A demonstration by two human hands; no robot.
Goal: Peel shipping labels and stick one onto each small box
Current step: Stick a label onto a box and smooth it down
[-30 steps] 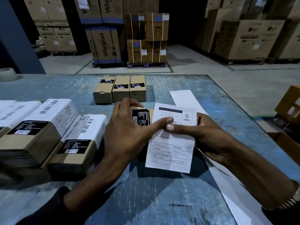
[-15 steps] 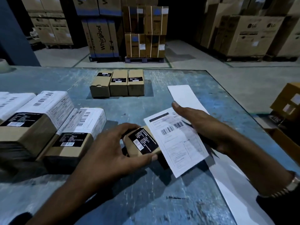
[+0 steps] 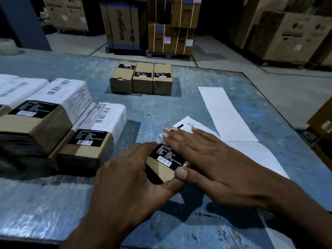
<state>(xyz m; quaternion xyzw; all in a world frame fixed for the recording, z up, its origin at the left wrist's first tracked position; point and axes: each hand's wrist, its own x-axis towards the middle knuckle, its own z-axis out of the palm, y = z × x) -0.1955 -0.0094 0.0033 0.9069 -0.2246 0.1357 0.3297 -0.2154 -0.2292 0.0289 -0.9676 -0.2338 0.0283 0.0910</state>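
Cardboard small box [image 3: 164,165] sits on the blue bench [image 3: 53,203], gripped by the left hand [image 3: 129,178] with curled fingers. The right hand [image 3: 213,164], fingers straight, presses the shipping label [image 3: 186,125] flat over it.

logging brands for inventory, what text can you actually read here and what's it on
"Whirlpool": tall carton behind the table.
"LG": large carton, far right.
"CRED": label on the labelled box, left.
"RED", partly covered: shipping label under the right hand.
Black stickers, barcodes, fine print: too small or blurred.
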